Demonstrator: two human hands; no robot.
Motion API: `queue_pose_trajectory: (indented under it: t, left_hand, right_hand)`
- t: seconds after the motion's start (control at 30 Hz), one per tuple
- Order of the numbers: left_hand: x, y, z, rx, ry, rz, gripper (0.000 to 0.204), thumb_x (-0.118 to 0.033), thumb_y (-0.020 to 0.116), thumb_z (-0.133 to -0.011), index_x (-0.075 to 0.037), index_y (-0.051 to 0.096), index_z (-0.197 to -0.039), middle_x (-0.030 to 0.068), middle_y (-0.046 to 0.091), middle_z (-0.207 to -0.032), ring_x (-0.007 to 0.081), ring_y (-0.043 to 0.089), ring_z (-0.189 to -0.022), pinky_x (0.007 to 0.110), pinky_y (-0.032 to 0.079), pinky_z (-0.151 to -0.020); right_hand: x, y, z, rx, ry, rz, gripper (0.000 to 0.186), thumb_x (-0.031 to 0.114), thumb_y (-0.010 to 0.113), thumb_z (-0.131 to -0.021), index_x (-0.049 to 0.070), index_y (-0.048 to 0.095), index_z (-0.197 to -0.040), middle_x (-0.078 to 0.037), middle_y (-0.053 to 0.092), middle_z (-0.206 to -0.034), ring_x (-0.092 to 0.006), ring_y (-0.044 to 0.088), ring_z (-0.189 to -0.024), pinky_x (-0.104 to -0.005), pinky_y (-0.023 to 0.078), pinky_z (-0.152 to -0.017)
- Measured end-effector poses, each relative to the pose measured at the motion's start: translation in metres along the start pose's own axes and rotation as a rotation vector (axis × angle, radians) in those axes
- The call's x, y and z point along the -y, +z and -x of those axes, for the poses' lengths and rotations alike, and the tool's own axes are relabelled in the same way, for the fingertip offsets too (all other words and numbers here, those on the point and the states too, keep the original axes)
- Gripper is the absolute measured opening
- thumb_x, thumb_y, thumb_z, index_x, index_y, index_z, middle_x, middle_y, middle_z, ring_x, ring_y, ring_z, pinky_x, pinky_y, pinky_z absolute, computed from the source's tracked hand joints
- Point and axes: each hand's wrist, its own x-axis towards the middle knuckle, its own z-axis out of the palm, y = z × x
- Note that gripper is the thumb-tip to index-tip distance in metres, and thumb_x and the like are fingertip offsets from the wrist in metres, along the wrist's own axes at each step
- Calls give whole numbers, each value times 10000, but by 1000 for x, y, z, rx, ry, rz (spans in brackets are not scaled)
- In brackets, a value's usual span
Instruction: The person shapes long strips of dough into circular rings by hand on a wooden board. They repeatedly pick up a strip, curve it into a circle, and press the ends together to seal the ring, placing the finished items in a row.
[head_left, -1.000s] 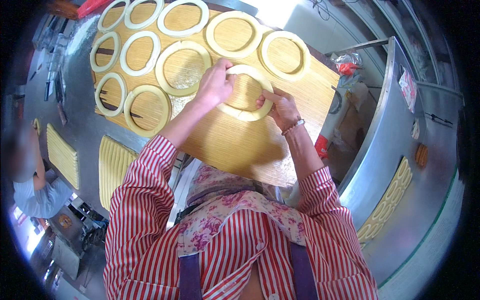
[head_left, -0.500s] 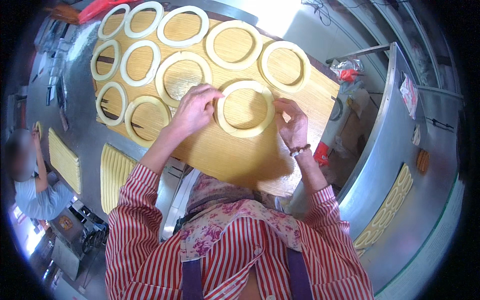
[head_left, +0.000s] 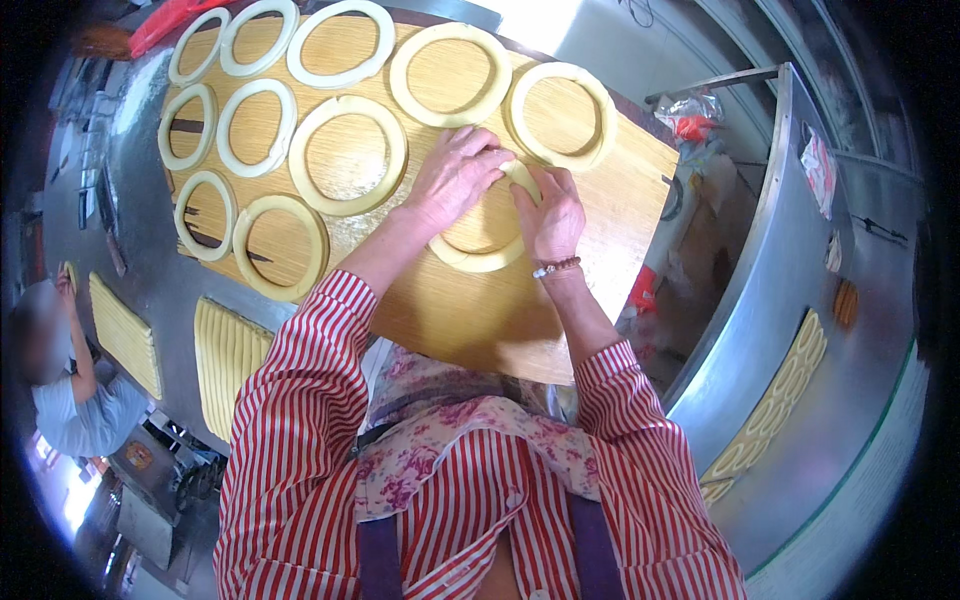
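Observation:
A pale yellow dough ring (head_left: pixel 478 262) lies on the wooden board (head_left: pixel 440 310) in front of me, its far side partly covered by my hands. My left hand (head_left: pixel 458 182) reaches over its far left side, fingers bent and pressed together on the dough. At the far right of the same ring, my right hand (head_left: pixel 553 222) pinches the dough between thumb and fingers. Both sets of fingertips are close together at a short visible stretch of dough. Another dough ring (head_left: pixel 402 155) lies just left of my left hand, and one more ring (head_left: pixel 605 125) sits beyond my right hand.
Several more dough rings (head_left: pixel 322 250) cover the board's left and far parts. Dough strips (head_left: pixel 215 350) lie on the metal table to the left, near another person (head_left: pixel 85 405). At right stands a metal counter (head_left: pixel 740 290), with a tray of dough rings (head_left: pixel 775 405) beyond.
My hands have moved from opposite sides of the near ring to its far side, now close together on the dough. The view has shifted slightly.

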Motion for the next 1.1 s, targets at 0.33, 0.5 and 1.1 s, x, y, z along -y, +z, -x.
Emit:
queue_pose_trajectory:
  t: [0.33,0.5,1.1]
  left_hand:
    - [3,-20,43,-172,-204,-226,302,-125,735,-820,-50,694,-1109,68,620,-1022,237,602,-999,395,408,-961]
    - [18,-25,39,-225,-204,-265,306,-134,734,-828,-65,691,-1123,72,619,-1028,227,619,-962,417,370,-987]
    - [20,-37,78,-189,36,-14,233,-160,697,-864,-96,691,-1088,59,627,-1098,213,585,-1078,461,338,-1041]
  right_hand:
    - [9,-11,19,42,108,-6,381,165,754,-756,75,678,-1119,-103,639,-1016,-306,661,-914,-422,553,-722]
    - [19,-2,-4,9,70,68,373,159,750,-758,74,676,-1113,-105,637,-1033,-301,657,-915,-420,552,-729]
    - [29,5,-8,-93,-176,126,419,176,793,-747,89,687,-1143,-102,624,-1075,-284,599,-1021,-407,486,-851]
